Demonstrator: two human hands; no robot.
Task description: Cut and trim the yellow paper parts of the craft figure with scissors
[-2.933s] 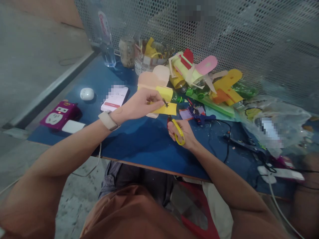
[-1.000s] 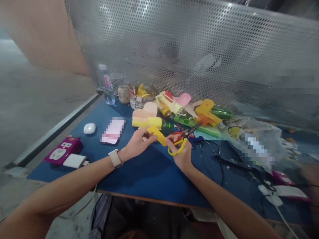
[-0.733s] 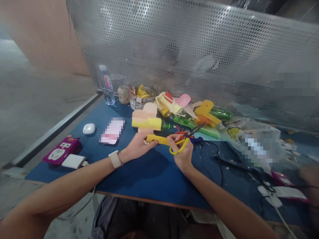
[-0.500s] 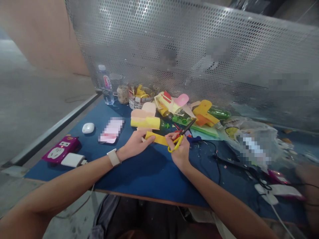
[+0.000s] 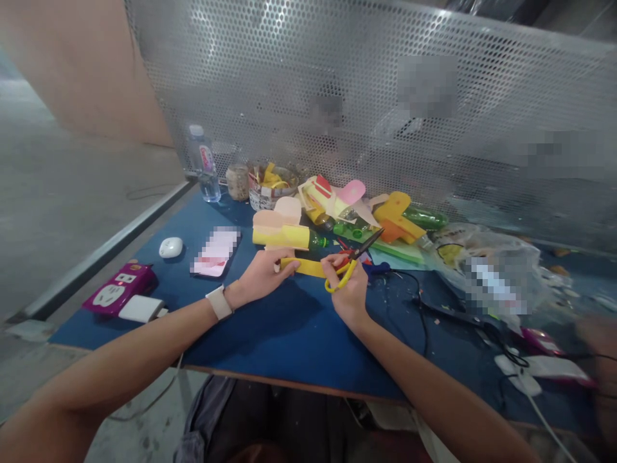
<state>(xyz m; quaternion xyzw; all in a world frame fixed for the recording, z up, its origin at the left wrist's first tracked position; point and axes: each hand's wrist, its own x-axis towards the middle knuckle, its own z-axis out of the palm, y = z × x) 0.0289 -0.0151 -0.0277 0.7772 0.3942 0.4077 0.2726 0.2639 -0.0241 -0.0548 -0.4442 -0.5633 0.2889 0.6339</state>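
Observation:
Between my two hands stretches a strip of yellow paper (image 5: 311, 268), held above the blue table (image 5: 289, 347). My left hand (image 5: 263, 273) pinches its left end between thumb and fingers. At the other end, the fingertips of my right hand (image 5: 349, 292) grip the strip. A pair of scissors (image 5: 351, 263) with yellow handles and dark blades is also in my right hand, its blades pointing up and to the right. Just beyond the strip lies a green bottle (image 5: 318, 242) wrapped in yellow paper (image 5: 284, 236), with pale rounded paper pieces (image 5: 288, 209) on it.
A phone (image 5: 216, 252), a white case (image 5: 171, 247) and a purple power strip (image 5: 120, 289) lie at left. A water bottle (image 5: 206, 167), a jar (image 5: 238, 182) and a basket (image 5: 260, 200) stand at the back. A plastic bag (image 5: 515, 257) and cables lie right. A perforated metal panel (image 5: 361, 58) rises behind.
The yellow strip has tilted, so its face looks narrower. Both hands keep their grip and have barely moved.

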